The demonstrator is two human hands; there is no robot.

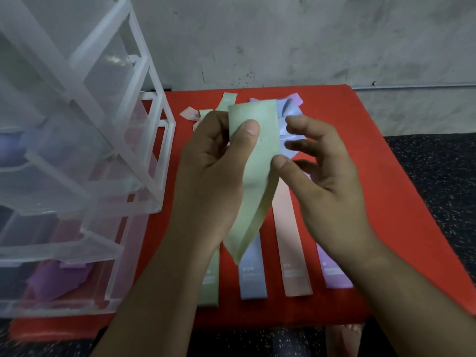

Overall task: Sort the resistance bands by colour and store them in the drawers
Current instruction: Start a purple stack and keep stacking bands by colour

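A pale green resistance band hangs above the red table, pinched near its top by my left hand, thumb on its front. My right hand is beside it with fingers spread and loosely bent; its thumb tip touches the band's right edge. Under the hands lie more bands in a row: a green band, a blue band, a pink band and a purple band. A clear plastic drawer unit stands at the left, with a purple band in its lowest drawer.
The red table ends at a grey wall behind and at a dark speckled floor on the right. More green, pink and purple band ends lie at the back of the table. The upper drawers hold blurred bluish and pinkish shapes.
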